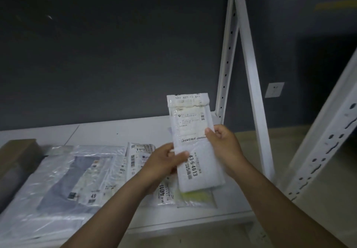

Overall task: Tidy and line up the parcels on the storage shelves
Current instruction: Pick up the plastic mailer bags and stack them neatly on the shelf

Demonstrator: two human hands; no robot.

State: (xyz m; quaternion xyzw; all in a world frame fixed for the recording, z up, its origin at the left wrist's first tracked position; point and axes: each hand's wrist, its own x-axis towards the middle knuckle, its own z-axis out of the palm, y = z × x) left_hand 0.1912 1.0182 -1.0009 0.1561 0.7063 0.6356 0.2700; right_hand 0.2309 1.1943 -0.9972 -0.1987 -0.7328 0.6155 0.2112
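Observation:
I hold a narrow white padded parcel (191, 130) upright above the white shelf (119, 130); it carries shipping labels and the number 43-6-4613. My left hand (164, 164) grips its left edge low down, thumb on the front. My right hand (224, 143) grips its right edge, thumb across the label. Under my hands a small labelled bag parcel (139, 159) lies flat on the shelf. A large clear plastic parcel (63, 182) with grey cloth inside and a label reading 49 lies to the left.
A brown cardboard box (17, 157) sits at the far left. White perforated shelf uprights (228, 54) and a diagonal brace (253, 85) rise on the right, with another upright (326, 137) nearer. A dark grey wall with a socket (274, 89) lies behind.

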